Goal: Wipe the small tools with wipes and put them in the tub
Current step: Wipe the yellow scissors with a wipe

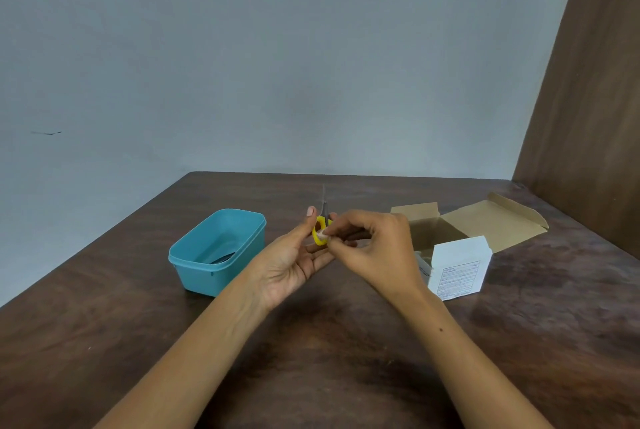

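The person stands over a dark wooden tabletop (pixel 346 342) with both hands raised just above it, working at chest centre. The left hand (pixel 294 259) lies palm up and cradles a small pair of scissors (pixel 321 226) by its yellow handle loop, thumb braced on the outer side so the grey blades point up and away, clear of the fingers. That hold looks chosen to keep the tool steady while the other hand does the rubbing. The right hand (pixel 370 241) is pinched narrow, fingertips closed on a small pale wipe (pixel 325 234) pressed against the yellow loop; I judge the handle is being cleaned at this point.

Just to the left of the hands sits the teal tub (pixel 194 255), open, with something dark and slender lying at its bottom, probably a tool already done, though I cannot make it out. It sits within easy reach for the left hand to drop the scissors in.

To the right, a white box (pixel 457 266) stands with its flap up beside an opened brown carton (pixel 491 224), likely the source of the wipes, handy to the right hand.
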{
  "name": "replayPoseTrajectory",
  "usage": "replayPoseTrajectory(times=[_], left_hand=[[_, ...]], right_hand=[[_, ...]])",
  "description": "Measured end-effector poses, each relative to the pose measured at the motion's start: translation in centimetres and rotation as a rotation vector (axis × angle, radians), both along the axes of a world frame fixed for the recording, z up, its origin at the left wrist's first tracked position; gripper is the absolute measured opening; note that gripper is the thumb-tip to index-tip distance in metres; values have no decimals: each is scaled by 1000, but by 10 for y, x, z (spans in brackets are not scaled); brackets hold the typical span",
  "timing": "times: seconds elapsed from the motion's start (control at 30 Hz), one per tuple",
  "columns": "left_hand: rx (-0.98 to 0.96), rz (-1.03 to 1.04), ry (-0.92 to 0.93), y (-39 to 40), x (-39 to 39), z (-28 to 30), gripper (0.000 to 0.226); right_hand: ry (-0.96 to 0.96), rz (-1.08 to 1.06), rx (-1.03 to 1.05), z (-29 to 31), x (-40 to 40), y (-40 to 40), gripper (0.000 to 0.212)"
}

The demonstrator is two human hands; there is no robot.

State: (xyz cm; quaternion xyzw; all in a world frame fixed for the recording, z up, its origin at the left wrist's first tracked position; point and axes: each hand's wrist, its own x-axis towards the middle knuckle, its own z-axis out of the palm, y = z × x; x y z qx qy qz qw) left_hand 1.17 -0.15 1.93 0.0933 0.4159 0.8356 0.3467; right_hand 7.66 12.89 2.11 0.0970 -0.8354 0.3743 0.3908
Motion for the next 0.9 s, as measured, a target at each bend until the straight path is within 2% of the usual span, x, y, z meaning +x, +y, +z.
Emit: replayPoseTrajectory(times=[0.13,0.23,0.33,0.4,0.5,0.67,0.83,0.9], left_hand=[[-47,6,44,0,-2,0,31],[-157,1,163,0,-1,0,35],[-259,-42,243,-1,1,2,44],[-299,-79,272,-2,2,4,46],[-331,-112,285,-1,5,5,47],[-311,-65,262,-4,2,4,39],[-338,-112,257,-2,6,5,44],[-335,-108,254,-1,7,5,43]], right_hand=[[-58,23,53,1,0,0,13],[-46,-28,-90,4,0,5,7],[67,-190,-191,3,-3,15,7],[81,-244,-164,1,-5,17,10],[62,-207,-71,-3,-7,13,4],[-10,-133,111,-7,-7,5,9],[107,-224,80,-7,-7,10,8],[95,-216,101,-7,-7,9,8]])
